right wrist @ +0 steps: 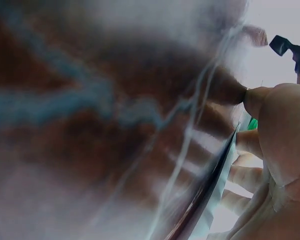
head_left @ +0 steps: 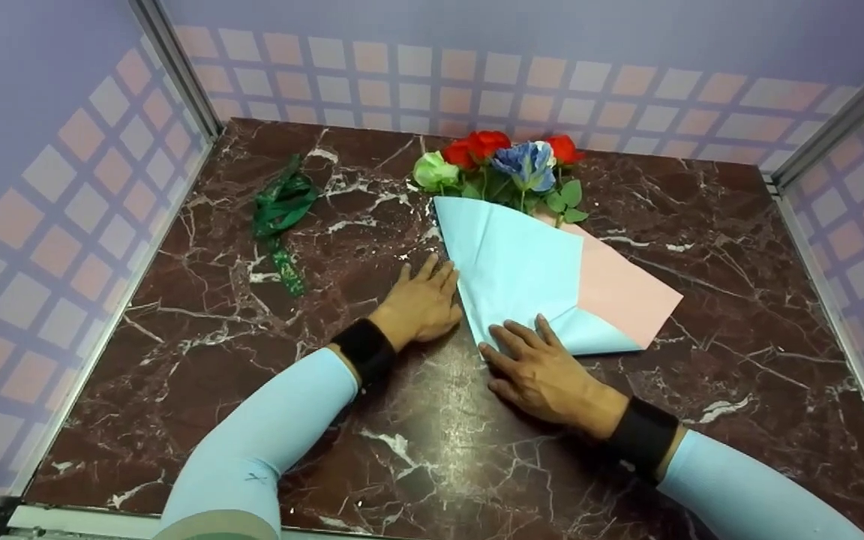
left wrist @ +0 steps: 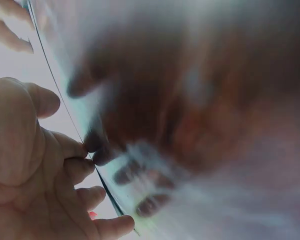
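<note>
A bouquet lies on the table, its stems covered by light blue wrapping paper (head_left: pixel 526 262) with a pink side (head_left: pixel 619 289) showing at the right. Red roses (head_left: pixel 488 144), a blue flower (head_left: pixel 526 165) and a pale green rose (head_left: pixel 434 171) stick out at the far end. My left hand (head_left: pixel 421 304) lies flat along the paper's left edge, fingertips touching it; in the left wrist view the left hand (left wrist: pixel 35 165) meets that thin edge. With fingers spread, my right hand (head_left: pixel 552 379) rests on the folded near end of the paper. The right wrist view shows the right hand (right wrist: pixel 285 155) beside the paper's edge (right wrist: pixel 210 210).
A loosely bundled dark green ribbon (head_left: pixel 282 206) with gold print on its tail lies at the back left. The dark red marbled table (head_left: pixel 372 480) is glossy. Low walls with pink and white squares (head_left: pixel 372 75) enclose it at the back and sides.
</note>
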A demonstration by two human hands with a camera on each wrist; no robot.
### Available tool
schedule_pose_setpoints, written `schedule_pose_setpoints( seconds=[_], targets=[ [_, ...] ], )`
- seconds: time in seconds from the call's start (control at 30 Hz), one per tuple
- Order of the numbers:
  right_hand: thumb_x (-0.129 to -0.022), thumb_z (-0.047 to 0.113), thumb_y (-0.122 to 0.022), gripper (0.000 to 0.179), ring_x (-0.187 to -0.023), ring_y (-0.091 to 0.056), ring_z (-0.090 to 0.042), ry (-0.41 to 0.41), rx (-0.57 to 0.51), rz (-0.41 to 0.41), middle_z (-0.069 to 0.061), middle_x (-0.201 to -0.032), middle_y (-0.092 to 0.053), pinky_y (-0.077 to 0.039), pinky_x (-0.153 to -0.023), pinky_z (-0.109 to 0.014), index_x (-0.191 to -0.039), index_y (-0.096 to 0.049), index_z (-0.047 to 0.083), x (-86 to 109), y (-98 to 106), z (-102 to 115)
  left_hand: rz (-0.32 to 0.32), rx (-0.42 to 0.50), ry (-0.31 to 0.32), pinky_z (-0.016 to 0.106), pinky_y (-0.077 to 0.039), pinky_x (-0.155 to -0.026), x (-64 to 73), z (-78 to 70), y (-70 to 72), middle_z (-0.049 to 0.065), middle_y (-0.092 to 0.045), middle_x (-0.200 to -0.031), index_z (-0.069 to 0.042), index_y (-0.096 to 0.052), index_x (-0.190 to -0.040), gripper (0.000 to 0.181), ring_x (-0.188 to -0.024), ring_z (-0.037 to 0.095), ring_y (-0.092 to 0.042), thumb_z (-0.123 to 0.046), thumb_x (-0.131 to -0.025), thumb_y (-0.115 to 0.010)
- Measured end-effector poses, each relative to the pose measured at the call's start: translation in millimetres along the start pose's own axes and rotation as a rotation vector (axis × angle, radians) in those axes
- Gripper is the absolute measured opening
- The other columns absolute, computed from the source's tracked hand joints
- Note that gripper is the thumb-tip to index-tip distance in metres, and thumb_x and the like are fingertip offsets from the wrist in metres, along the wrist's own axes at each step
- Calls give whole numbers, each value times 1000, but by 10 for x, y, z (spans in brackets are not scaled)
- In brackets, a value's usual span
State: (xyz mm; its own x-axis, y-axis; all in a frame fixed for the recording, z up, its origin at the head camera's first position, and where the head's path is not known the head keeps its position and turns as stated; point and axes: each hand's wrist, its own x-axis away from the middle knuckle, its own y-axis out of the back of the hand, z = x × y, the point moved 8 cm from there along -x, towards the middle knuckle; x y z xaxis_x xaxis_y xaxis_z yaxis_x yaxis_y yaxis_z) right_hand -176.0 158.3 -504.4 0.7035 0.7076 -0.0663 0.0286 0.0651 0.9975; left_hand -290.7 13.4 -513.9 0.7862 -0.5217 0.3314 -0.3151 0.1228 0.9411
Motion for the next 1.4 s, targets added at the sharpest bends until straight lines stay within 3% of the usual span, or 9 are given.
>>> schedule_pose_setpoints(
  seconds=[0.4, 0.6, 0.73, 0.83, 0.9, 1.03, 1.17, 1.27, 1.4],
  targets=[
    [-106, 47, -58, 58, -148, -46, -40, 13, 42, -12, -19, -160, -50, -31, -120, -72, -154, -56, 15, 7, 13, 14, -28, 91, 190, 73, -14, -126, -620, 541, 311, 7, -12, -178, -10, -16, -170, 72, -164, 40, -2, -48, -110, -28],
    [-106, 47, -57, 57, -149, -46, -39, 14, 43, -15, -18, -160, -50, -32, -120, -71, -154, -56, 17, 6, 12, 50, -12, 161, 256, 76, -11, -125, -782, 773, 394, 6, -9, -179, -15, -12, -171, 71, -164, 41, 1, -50, -111, -27],
    [-106, 47, -56, 58, -149, -45, -40, 16, 17, -21, -19, -160, -50, -30, -121, -71, -155, -55, 16, 15, 8, 49, -5, 178, 299, 77, -11, -124, -847, 804, 400, 9, -4, -179, -12, -8, -171, 72, -164, 43, 2, -48, -112, -26],
    [-107, 47, -55, 60, -150, -42, -41, 14, -18, -14, -21, -161, -48, -29, -123, -69, -157, -52, 14, 27, 2, 12, -27, 116, 302, 73, -15, -125, -814, 634, 412, 17, -4, -178, -4, -7, -169, 71, -163, 45, -1, -39, -112, -30],
    [-107, 46, -55, 63, -151, -41, -41, 1, -56, -11, -21, -161, -46, -29, -124, -67, -158, -48, 10, 40, 5, -40, -51, 49, 246, 68, -18, -127, -716, 371, 417, 23, -6, -176, 2, -9, -167, 69, -162, 46, -6, -27, -110, -35],
    [-107, 40, -59, 67, -148, -44, -43, -24, -190, -69, -26, -159, -46, -32, -124, -62, -158, -43, -1, 54, 40, -134, -102, -78, 39, 56, -23, -129, -219, -312, 286, 27, -13, -173, 6, -15, -165, 69, -162, 42, -16, -9, -104, -43],
    [-105, 32, -64, 65, -144, -47, -45, -41, -272, -154, -30, -154, -46, -41, -120, -57, -153, -45, -7, 93, 91, -232, -68, -116, -154, 51, -26, -128, 377, -828, -11, 25, -14, -173, 3, -18, -166, 70, -162, 39, -18, -11, -104, -48],
    [-105, 31, -64, 63, -145, -46, -45, -48, -222, -143, -30, -155, -47, -40, -121, -57, -153, -47, -6, 154, 97, -251, -37, -109, -220, 51, -25, -129, 626, -994, -192, 21, -13, -174, 0, -19, -167, 69, -162, 37, -16, -20, -107, -48],
    [-108, 42, -56, 70, -153, -38, -44, -69, -105, -12, -28, -162, -42, -29, -126, -61, -157, -42, -6, 252, 23, -235, -46, -80, -231, 50, -24, -130, 697, -1027, -262, 13, -15, -176, -7, -20, -168, 64, -163, 32, -17, -29, -112, -39]
  ],
)
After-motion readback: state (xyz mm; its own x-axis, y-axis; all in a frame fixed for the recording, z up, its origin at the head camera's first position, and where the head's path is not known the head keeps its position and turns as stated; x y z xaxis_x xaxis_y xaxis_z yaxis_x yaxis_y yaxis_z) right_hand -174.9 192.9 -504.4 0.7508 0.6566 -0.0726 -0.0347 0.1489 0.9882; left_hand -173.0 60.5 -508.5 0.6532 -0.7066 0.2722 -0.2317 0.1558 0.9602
